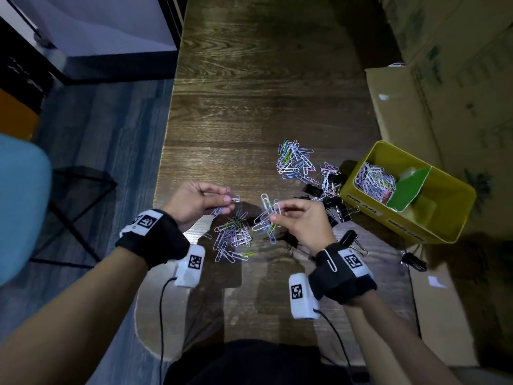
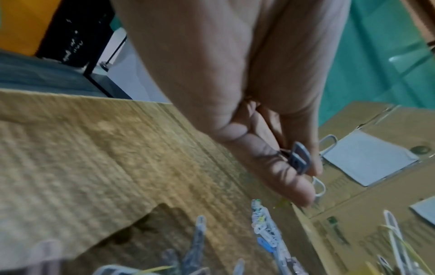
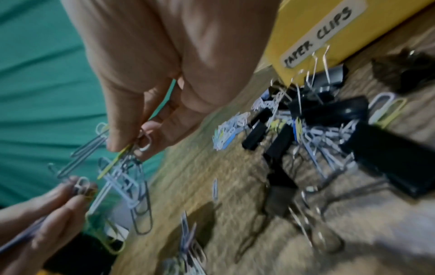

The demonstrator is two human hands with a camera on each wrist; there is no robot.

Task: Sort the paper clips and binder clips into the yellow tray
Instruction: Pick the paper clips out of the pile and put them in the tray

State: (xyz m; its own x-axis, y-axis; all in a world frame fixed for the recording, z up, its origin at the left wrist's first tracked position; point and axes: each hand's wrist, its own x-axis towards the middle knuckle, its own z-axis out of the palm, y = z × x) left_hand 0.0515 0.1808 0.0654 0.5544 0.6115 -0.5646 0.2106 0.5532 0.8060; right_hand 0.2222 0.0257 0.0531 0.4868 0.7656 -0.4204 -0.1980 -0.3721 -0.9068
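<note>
Near the front edge of the table [image 1: 249, 107], I see both hands raised over a loose pile of paper clips [image 1: 234, 237]. My left hand [image 1: 194, 202] pinches a few clips between thumb and fingertips. My right hand [image 1: 301, 220] pinches a tangled bunch of clips [image 1: 268, 218], white, grey and 1 yellow, which hangs from its fingers. A second pile of clips [image 1: 295, 161] lies farther back toward the right edge, and black binder clips [image 1: 334, 202] lie scattered beside it, just in front of the yellow tray [image 1: 449, 218]. The tray sits at the right edge, partly on a cardboard box [image 1: 399, 107]. Its left compartment holds paper clips, behind a label reading PAPER CLIPS [image 3: 317, 35]; a green divider [image 1: 408, 187] separates the right compartment.
</note>
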